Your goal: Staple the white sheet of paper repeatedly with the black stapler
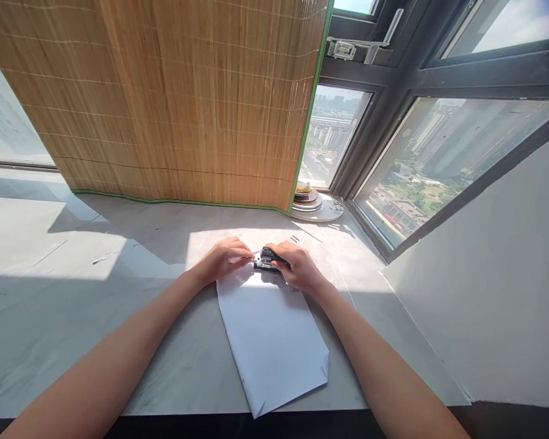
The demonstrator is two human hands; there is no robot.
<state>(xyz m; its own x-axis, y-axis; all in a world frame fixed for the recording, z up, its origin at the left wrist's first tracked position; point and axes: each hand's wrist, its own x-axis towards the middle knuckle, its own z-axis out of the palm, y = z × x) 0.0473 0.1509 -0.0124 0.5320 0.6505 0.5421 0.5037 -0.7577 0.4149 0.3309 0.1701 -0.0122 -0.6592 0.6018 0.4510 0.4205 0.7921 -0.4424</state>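
Observation:
A black stapler is gripped by my right hand, its jaws pointing left over the far end of a white paper. My left hand pinches at the paper's far left edge, fingertips just beside the stapler's nose. The paper lies on the sill, folded at its near corners, and its nearest corner pokes past the front edge. Whether a staple is in the paper cannot be made out. Small staple strips lie beyond my right hand.
A bamboo blind with green edging hangs behind. A stack of plates rests on a round board in the far corner. Dark-framed windows and a white wall bound the right. A small scrap lies at left.

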